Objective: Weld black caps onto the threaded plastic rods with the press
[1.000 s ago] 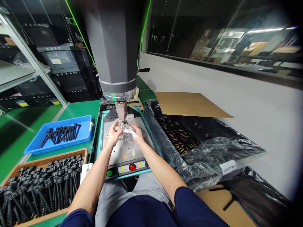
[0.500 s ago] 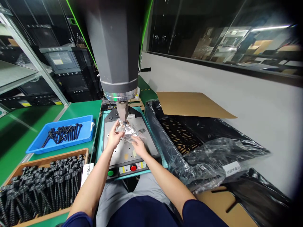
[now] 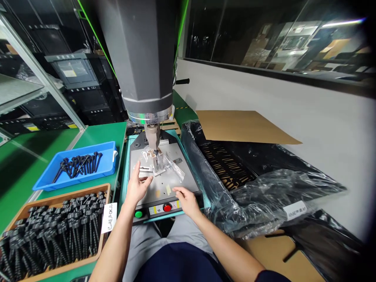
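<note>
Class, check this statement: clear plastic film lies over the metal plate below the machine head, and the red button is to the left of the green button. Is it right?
Not quite: the button order is reversed. The head view shows the red button to the right of the green button. Clear plastic film does lie over the metal plate below the machine head.

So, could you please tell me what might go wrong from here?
The crumpled clear plastic film lies around the metal fixture, close under the machine tip, so it could get caught there. The left hand is near that fixture, so its fingers might be pinched if the tip lowered. The right hand is close to the red button and might knock it.
</note>
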